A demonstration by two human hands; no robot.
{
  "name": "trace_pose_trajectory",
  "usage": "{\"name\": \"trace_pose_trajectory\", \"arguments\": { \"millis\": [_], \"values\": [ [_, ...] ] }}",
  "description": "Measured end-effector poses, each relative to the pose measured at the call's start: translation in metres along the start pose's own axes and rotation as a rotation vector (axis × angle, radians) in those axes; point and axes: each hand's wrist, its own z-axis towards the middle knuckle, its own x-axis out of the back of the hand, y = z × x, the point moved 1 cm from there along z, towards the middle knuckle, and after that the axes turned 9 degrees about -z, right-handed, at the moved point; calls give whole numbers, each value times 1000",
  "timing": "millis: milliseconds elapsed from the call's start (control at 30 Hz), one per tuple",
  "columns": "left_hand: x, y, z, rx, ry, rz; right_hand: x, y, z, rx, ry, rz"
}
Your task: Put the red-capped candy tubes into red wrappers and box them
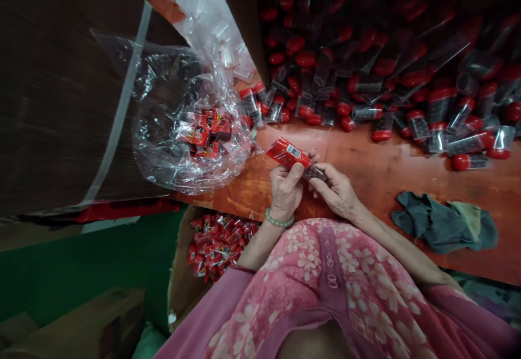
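Note:
My left hand (286, 192) grips a red foil packet (288, 154) with a white barcode label, pinching it between thumb and fingers. My right hand (334, 191) holds a small clear tube (315, 173) with dark contents, its end meeting the lower end of the packet. The hands are close together above the reddish-orange tabletop (386, 172), and the tube is partly hidden by my fingers. A pale green bead bracelet (279, 218) circles my left wrist.
Many red-capped clear tubes (439, 115) lie heaped at the far side of the table. To the left, a clear plastic bag (175, 142) holds red packets. A cardboard box (215, 245) of red packets sits below the table edge. A grey-green cloth (443, 223) lies at right.

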Motion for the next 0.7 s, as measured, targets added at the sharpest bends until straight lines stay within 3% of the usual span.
{"name": "trace_pose_trajectory", "arguments": {
  "millis": [167,333,500,633,700],
  "values": [
    [3,-3,1,47,-94,50,4,2,-1,-31,-107,130],
    [0,-3,0,27,-60,121,6,2,-2,7,8,-23],
    [-1,-5,0,44,-36,206,4,7,2,-97,-130,279],
    [2,-7,0,46,-64,218,5,5,6,-89,-14,186],
    [4,-7,1,21,-84,177,6,4,8,-81,-33,214]
  ]
}}
